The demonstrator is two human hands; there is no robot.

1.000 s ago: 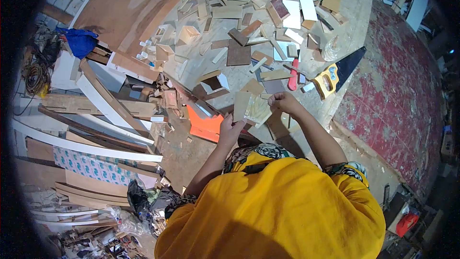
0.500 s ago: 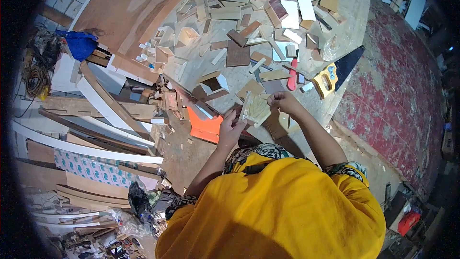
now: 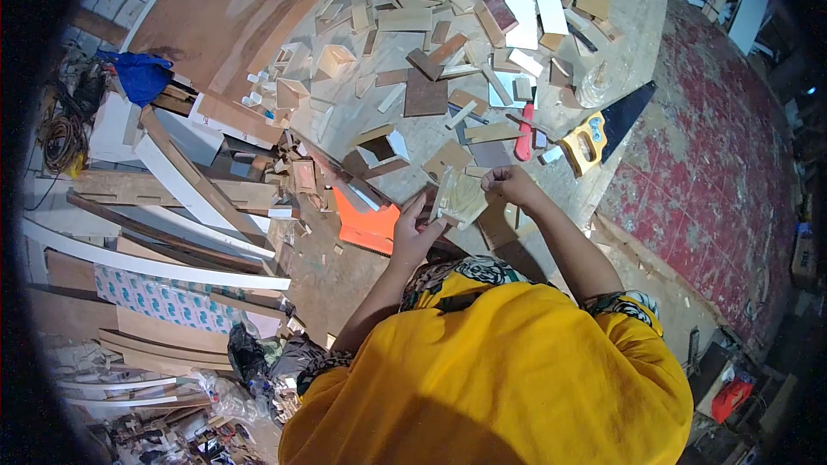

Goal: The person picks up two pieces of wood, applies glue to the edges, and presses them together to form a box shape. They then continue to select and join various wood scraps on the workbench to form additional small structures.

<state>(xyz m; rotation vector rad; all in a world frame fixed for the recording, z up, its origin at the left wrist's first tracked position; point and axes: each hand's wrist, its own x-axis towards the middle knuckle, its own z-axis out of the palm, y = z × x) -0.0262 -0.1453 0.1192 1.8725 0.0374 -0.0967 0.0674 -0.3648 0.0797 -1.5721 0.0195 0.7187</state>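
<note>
Both of my hands are at a small pale wooden piece [image 3: 463, 198] with a light, partly clear-looking edge, held just above the near edge of the worktable. My left hand [image 3: 415, 228] grips its left side between thumb and fingers. At its right side, my right hand [image 3: 510, 183] has its fingers pinched together; what is between them is too small to make out. An orange handsaw [image 3: 366, 224] lies by my left hand. Beyond my right hand are a red-handled tool [image 3: 524, 133] and a saw with a yellow handle [image 3: 586, 145].
Wood offcuts [image 3: 426, 93] and small open boxes [image 3: 382, 151] lie scattered over the worktable [image 3: 633, 60]. Long curved strips [image 3: 164, 260] and boards are stacked at the left. A clear container [image 3: 593, 90] stands near the yellow-handled saw. Red, stained flooring [image 3: 706, 164] lies right.
The pale piece has turned slightly between my hands, and its surface shows at a different angle. Both hands stay in nearly the same place.
</note>
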